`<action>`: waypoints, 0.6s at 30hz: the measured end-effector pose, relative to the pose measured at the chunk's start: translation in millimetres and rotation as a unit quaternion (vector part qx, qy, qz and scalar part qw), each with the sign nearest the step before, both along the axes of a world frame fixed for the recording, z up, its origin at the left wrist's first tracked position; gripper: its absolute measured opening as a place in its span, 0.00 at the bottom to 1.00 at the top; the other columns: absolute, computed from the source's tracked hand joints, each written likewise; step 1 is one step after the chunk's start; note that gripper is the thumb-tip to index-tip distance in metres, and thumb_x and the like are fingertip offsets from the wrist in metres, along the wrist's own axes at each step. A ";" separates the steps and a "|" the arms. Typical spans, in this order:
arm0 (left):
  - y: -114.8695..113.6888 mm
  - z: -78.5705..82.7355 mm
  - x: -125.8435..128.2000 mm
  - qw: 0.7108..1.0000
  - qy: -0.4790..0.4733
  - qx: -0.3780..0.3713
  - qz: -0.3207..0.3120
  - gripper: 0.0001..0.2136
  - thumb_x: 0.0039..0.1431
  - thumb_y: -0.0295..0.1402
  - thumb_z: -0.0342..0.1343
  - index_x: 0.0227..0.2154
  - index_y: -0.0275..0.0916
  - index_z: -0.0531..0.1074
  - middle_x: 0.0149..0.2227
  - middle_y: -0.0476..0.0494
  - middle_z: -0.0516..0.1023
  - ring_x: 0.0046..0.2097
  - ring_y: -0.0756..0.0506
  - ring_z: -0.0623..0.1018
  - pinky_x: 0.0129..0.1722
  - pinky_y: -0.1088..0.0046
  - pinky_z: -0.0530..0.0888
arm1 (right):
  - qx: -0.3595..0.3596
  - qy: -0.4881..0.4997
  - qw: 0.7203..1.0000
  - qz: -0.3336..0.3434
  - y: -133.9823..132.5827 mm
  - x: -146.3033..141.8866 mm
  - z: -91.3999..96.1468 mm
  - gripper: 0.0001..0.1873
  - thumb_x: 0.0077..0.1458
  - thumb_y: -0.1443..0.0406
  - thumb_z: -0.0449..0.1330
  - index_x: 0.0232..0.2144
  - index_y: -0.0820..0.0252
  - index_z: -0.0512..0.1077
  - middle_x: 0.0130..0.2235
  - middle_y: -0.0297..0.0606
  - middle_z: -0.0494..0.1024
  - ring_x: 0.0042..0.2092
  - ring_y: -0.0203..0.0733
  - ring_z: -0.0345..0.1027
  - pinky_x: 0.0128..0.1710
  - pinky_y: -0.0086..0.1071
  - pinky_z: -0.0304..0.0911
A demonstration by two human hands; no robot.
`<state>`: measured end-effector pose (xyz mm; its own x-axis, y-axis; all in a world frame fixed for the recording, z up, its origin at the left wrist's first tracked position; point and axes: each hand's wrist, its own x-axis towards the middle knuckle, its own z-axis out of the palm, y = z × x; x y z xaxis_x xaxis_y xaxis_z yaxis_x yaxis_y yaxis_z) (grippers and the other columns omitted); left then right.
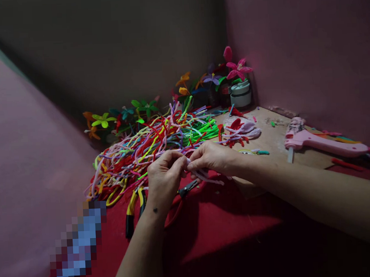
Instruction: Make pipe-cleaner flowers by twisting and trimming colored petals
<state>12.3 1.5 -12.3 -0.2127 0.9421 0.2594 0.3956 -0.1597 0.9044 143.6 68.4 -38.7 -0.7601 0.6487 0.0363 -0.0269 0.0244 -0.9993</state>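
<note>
The left grip [165, 171] is pinched nearly closed, thumb and forefinger on a lilac pipe cleaner [216, 182]. The right grip [209, 158] is drawn together just beside it, its fingertips on the same lilac piece, whose loose end trails out below the right fingers. The two grips almost touch.

Under and around them, the worktop [234, 218] is red, with a tan board [266, 129] beyond the right grip. Past the left grip spreads a tangled heap of pipe cleaners [142, 146] in many colours, with a bright green bundle [203, 129] directly beyond both grips. Lilac petals [248, 130] lie on the board past the right grip, and farther right rests a pink glue gun [329, 142]. Yellow-and-black pliers [131, 210] lie just left of the left wrist. Beyond the heap stand pipe-cleaner flowers, a pink one [239, 69] among them, near a pale lidded cup [240, 96]. Dim walls meet in a corner behind.

The left forearm partly covers a red-handled tool [187, 189], scissors or pliers. Fingers hide the pinched part of the lilac piece, shadow blurs the rear flowers, and a pixelated patch [81, 249] masks something left of the left forearm.
</note>
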 end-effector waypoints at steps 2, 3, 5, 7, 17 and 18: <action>0.4 -0.3 -2.5 0.998 -0.054 -0.028 -0.026 0.04 0.46 0.29 0.55 0.22 0.35 0.68 0.16 0.54 0.66 0.16 0.57 0.63 0.14 0.83 0.59 | 0.013 -0.007 1.000 0.007 -2.1 0.5 3.6 0.08 0.45 0.70 0.56 0.17 0.66 0.70 0.17 0.35 0.72 0.17 0.30 0.62 0.17 0.24 0.56; 0.6 -0.3 -3.5 0.994 -0.089 -0.048 -0.042 0.04 0.46 0.30 0.56 0.23 0.35 0.67 0.17 0.54 0.67 0.16 0.57 0.62 0.14 0.83 0.59 | 0.022 -0.008 1.000 0.013 -3.5 0.7 5.6 0.08 0.45 0.71 0.56 0.17 0.66 0.69 0.17 0.34 0.71 0.16 0.30 0.61 0.17 0.24 0.55; 0.9 -0.3 -4.1 0.986 -0.139 -0.071 -0.054 0.06 0.46 0.32 0.56 0.24 0.35 0.67 0.17 0.54 0.67 0.16 0.57 0.62 0.14 0.83 0.58 | 0.040 -0.007 0.999 0.024 -6.9 0.9 9.4 0.09 0.44 0.73 0.54 0.16 0.66 0.69 0.16 0.33 0.70 0.15 0.29 0.60 0.16 0.23 0.54; 0.9 -0.6 -2.4 0.990 -0.128 -0.050 -0.031 0.06 0.47 0.31 0.56 0.24 0.35 0.66 0.17 0.55 0.65 0.16 0.58 0.61 0.14 0.84 0.58 | 0.039 -0.002 0.999 0.019 -10.4 0.5 12.3 0.09 0.43 0.75 0.54 0.16 0.66 0.68 0.15 0.32 0.69 0.15 0.29 0.60 0.16 0.23 0.54; 8.3 -7.1 0.0 0.978 -0.173 -0.082 -0.087 0.12 0.49 0.39 0.56 0.33 0.36 0.67 0.21 0.54 0.68 0.15 0.58 0.62 0.11 0.83 0.58 | -0.113 0.181 0.965 -0.152 -2.6 -0.3 12.5 0.04 0.43 0.70 0.61 0.21 0.66 0.69 0.19 0.35 0.73 0.19 0.31 0.64 0.22 0.27 0.61; 8.8 -8.8 1.2 0.964 -0.201 -0.128 -0.121 0.13 0.49 0.40 0.56 0.33 0.36 0.67 0.21 0.53 0.67 0.15 0.58 0.62 0.11 0.83 0.57 | -0.123 0.200 0.956 -0.174 -1.0 -0.3 11.4 0.04 0.43 0.69 0.61 0.21 0.66 0.69 0.20 0.35 0.73 0.20 0.31 0.64 0.22 0.27 0.61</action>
